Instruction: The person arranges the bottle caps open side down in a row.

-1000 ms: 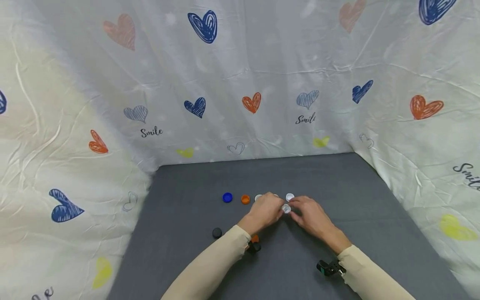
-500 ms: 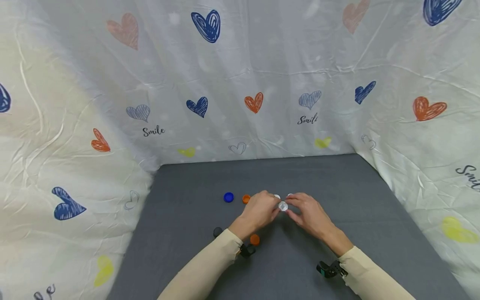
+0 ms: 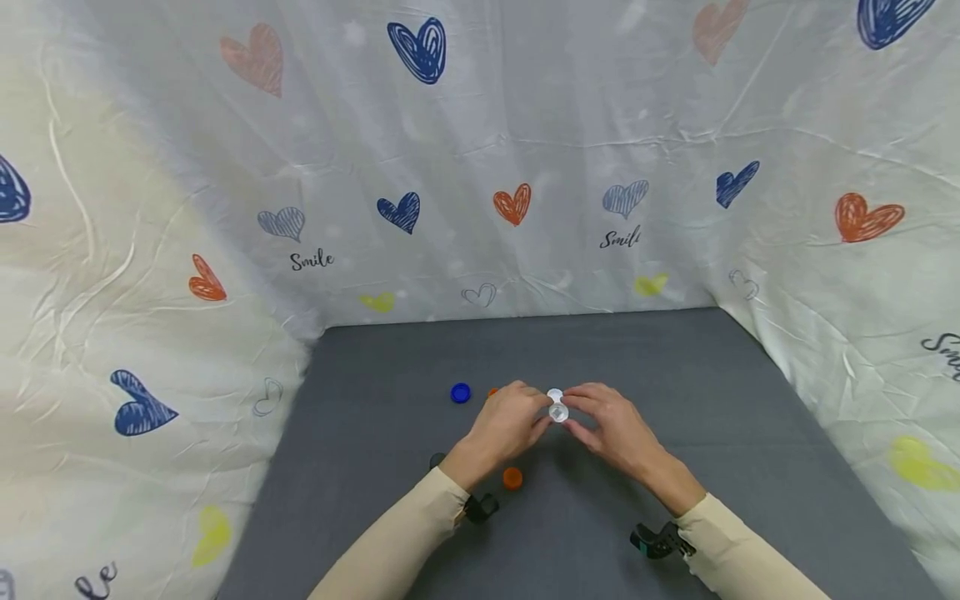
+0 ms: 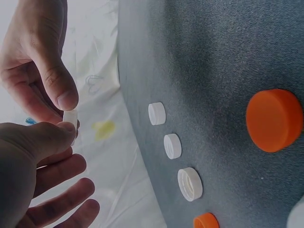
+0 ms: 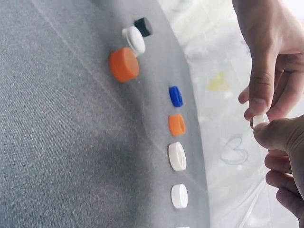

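Thumb and fingers of my left hand (image 3: 510, 425) and my right hand (image 3: 613, 423) pinch a small white bottle cap (image 3: 558, 412) from both sides, above the table. It shows as a ridged white edge between the two thumbs in the left wrist view. The other fingers of the left hand (image 4: 28, 166) are spread loosely there. Behind the held cap in the head view, another white bottle cap (image 3: 555, 394) lies on the cloth. The left wrist view has several white caps in a row, such as this white cap (image 4: 190, 184), with an orange cap (image 4: 206, 221) at its end.
A blue cap (image 3: 461, 392) starts the row on the left. Closer to me are an orange cap (image 3: 512, 478), a white cap (image 5: 135, 40) and a black cap (image 3: 437, 460) partly behind the left arm. A heart-printed curtain (image 3: 450, 150) borders the grey tabletop (image 3: 390, 358).
Both hands have shifted slightly left with the held white cap between them. The left forearm has swung left, uncovering the near orange cap and partly covering the black one.
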`<action>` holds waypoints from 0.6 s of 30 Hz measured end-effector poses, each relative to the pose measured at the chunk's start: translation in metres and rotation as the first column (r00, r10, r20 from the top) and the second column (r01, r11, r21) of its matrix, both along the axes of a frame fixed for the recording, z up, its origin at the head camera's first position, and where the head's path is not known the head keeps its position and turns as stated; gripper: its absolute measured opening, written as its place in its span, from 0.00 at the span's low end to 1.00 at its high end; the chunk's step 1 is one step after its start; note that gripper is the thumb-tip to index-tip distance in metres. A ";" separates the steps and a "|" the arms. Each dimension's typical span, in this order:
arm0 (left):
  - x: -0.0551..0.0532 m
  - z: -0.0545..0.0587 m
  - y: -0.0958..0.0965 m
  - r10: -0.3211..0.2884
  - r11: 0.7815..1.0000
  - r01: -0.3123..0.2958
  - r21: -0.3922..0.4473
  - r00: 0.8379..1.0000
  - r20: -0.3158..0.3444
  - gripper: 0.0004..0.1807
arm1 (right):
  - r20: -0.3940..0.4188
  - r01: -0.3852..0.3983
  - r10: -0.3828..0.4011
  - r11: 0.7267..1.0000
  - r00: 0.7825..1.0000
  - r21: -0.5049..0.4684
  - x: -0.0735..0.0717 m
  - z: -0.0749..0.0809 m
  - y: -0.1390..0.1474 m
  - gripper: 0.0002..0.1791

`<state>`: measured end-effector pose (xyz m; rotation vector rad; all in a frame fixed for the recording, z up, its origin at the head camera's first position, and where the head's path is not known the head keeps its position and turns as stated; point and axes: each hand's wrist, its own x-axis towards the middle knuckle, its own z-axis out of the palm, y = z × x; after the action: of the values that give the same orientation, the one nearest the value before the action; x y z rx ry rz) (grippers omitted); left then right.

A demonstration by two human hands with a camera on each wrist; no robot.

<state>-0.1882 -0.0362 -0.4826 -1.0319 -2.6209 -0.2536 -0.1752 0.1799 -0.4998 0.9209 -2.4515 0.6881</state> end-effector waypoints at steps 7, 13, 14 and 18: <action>0.006 -0.002 -0.010 0.002 0.999 -0.004 0.042 0.999 0.034 0.12 | -0.011 -0.039 0.039 0.999 0.999 -0.014 0.002 -0.002 -0.007 0.21; 0.011 -0.004 -0.017 -0.006 0.997 0.002 0.083 0.999 0.042 0.12 | -0.032 -0.053 0.052 0.998 0.998 -0.024 0.003 -0.004 -0.011 0.22; 0.012 -0.004 -0.018 -0.006 0.996 0.003 0.089 0.999 0.034 0.13 | -0.032 -0.054 0.053 0.998 0.998 -0.027 0.003 -0.004 -0.012 0.22; 0.014 -0.004 -0.023 -0.014 0.994 0.016 0.109 1.000 -0.012 0.15 | -0.021 -0.052 0.051 0.998 0.998 -0.024 0.003 -0.002 -0.014 0.21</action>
<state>-0.1742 -0.0591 -0.4863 -1.0134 -2.5586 -0.3887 -0.1720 0.1660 -0.5016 0.9796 -2.4036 0.7216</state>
